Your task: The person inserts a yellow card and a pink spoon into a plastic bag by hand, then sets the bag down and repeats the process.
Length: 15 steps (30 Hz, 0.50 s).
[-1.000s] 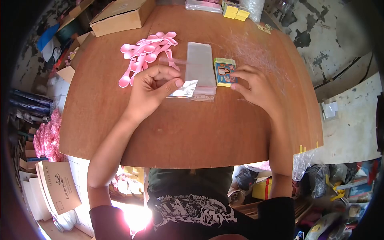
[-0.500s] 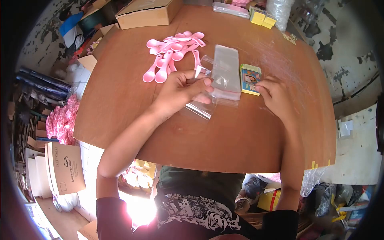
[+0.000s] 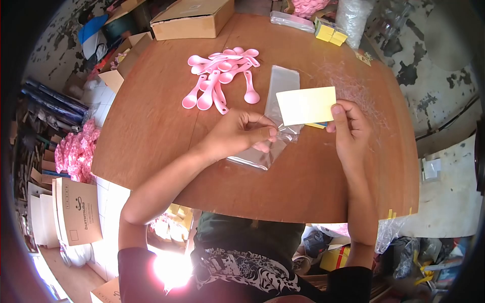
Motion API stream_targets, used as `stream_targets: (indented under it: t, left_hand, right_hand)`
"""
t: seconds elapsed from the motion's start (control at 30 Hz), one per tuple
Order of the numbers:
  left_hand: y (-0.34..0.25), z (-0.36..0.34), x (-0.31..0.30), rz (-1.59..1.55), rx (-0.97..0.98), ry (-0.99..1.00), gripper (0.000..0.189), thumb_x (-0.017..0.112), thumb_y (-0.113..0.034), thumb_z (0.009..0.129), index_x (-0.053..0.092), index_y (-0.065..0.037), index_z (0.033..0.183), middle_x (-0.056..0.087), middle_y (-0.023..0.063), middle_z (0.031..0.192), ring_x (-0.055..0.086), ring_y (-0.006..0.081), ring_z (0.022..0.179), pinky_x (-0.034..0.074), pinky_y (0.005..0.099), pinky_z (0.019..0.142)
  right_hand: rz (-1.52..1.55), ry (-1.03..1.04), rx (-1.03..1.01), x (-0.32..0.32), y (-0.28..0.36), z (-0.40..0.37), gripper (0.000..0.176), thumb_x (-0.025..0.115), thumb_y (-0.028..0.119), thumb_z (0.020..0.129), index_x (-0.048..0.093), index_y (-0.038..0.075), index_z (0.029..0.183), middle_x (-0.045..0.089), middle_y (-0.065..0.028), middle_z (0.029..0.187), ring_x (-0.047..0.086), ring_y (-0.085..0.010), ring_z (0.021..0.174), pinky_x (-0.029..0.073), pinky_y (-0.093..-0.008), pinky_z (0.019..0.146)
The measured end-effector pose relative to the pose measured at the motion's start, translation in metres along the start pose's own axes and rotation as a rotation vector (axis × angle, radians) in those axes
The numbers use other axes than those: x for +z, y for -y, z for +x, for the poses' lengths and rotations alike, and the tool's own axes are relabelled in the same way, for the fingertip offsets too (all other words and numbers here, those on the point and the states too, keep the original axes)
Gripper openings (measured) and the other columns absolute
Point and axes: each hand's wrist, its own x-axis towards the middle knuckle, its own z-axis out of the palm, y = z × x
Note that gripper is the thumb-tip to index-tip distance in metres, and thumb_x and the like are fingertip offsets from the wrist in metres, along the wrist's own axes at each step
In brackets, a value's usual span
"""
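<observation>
My left hand [image 3: 235, 135] pinches the top of a clear plastic bag [image 3: 261, 156], which hangs low over the table. Between thumb and fingers, my right hand [image 3: 352, 132] grips a card [image 3: 308, 105] with its plain pale-yellow side showing. The card is raised over a stack of clear plastic bags [image 3: 284, 78], partly covering it. Only a yellow and blue edge of the card stack [image 3: 317, 125] shows beneath the held card. Left of the bags lies a pile of pink plastic spoons [image 3: 225, 65], with one spoon [image 3: 251, 91] apart from the pile.
A cardboard box [image 3: 194, 20] sits at the table's far left edge. Yellow card bundles [image 3: 331, 33] and a pack of clear bags [image 3: 292, 21] lie at the far side. Another person [image 3: 95, 38] is at the upper left. A printed carton [image 3: 78, 209] stands on the floor.
My right hand has lifted a card off the stack and brought it up and leftward, toward the bag. My left hand keeps the bag and has shifted slightly lower.
</observation>
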Motion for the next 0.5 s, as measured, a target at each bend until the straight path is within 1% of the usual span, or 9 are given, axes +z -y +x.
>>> stream_targets:
  t: [0.07,0.13,0.2,0.3,0.4,0.43,0.47,0.5]
  left_hand:
    - [0.002,0.0,0.0,0.025,0.004,-0.017,0.023,0.066,-0.018,0.092,0.069,0.003,0.102,0.069,0.0063,0.089,0.068,0.0113,0.076,0.056,0.0235,0.069]
    - [0.001,-0.001,-0.001,0.051,0.007,-0.035,0.025,0.066,-0.02,0.093,0.069,0.003,0.102,0.07,0.0061,0.09,0.067,0.0108,0.076,0.055,0.0236,0.068]
    - [-0.001,-0.001,-0.002,0.191,-0.033,-0.004,0.03,0.067,-0.026,0.092,0.069,0.002,0.103,0.07,0.0052,0.088,0.067,0.0096,0.074,0.052,0.0235,0.066]
    - [0.002,-0.001,-0.002,0.171,-0.042,0.017,0.033,0.068,-0.029,0.091,0.07,0.001,0.104,0.07,0.0043,0.085,0.065,0.0085,0.073,0.051,0.0229,0.066]
    - [-0.001,-0.002,0.001,0.151,-0.051,0.029,0.033,0.07,-0.027,0.09,0.069,0.002,0.106,0.07,0.0042,0.085,0.063,0.0072,0.073,0.05,0.0233,0.065]
    - [0.0,-0.002,0.001,0.151,-0.05,0.029,0.033,0.07,-0.027,0.09,0.069,0.002,0.106,0.07,0.0042,0.085,0.063,0.0072,0.073,0.05,0.0233,0.065]
    - [0.001,-0.001,0.001,0.174,0.007,0.032,0.033,0.07,-0.026,0.09,0.069,0.002,0.106,0.07,0.0042,0.085,0.062,0.0065,0.073,0.049,0.0235,0.064]
    - [0.0,0.0,0.002,0.197,0.065,0.035,0.032,0.071,-0.025,0.089,0.069,0.003,0.105,0.07,0.0042,0.085,0.061,0.0059,0.073,0.048,0.0237,0.063]
  right_hand:
    - [-0.061,0.141,0.013,-0.003,0.0,0.002,0.019,0.065,0.018,0.094,0.067,-0.001,0.095,0.065,-0.0016,0.078,0.052,-0.0051,0.058,0.041,-0.019,0.052]
    - [-0.068,0.182,0.035,-0.004,0.0,0.002,0.018,0.066,0.018,0.093,0.067,0.0,0.095,0.065,-0.0012,0.077,0.052,-0.0049,0.058,0.04,-0.019,0.052]
    - [-0.077,0.221,0.055,-0.004,0.001,0.002,0.018,0.066,0.018,0.093,0.068,0.0,0.095,0.065,-0.0008,0.076,0.052,-0.0047,0.058,0.04,-0.019,0.052]
    - [-0.081,0.243,0.08,-0.002,0.003,0.0,0.016,0.068,0.017,0.091,0.069,0.001,0.096,0.065,-0.0004,0.077,0.052,-0.004,0.06,0.04,-0.0193,0.052]
    - [-0.018,0.256,0.107,0.002,-0.003,-0.004,0.014,0.069,0.014,0.09,0.069,0.001,0.096,0.065,-0.0001,0.077,0.054,-0.0042,0.064,0.042,-0.0201,0.055]
    - [-0.013,0.289,0.072,0.005,-0.005,-0.005,0.013,0.07,0.013,0.089,0.069,0.002,0.096,0.065,0.0,0.076,0.055,-0.0049,0.065,0.043,-0.0207,0.057]
    - [-0.008,0.322,0.035,0.006,-0.005,-0.006,0.012,0.07,0.012,0.089,0.069,0.002,0.096,0.065,0.0001,0.075,0.057,-0.0055,0.067,0.045,-0.0213,0.06]
    - [-0.028,0.399,0.049,0.004,-0.002,-0.005,0.013,0.069,0.012,0.09,0.07,0.001,0.097,0.065,-0.0013,0.081,0.059,-0.0079,0.074,0.048,-0.0228,0.066]
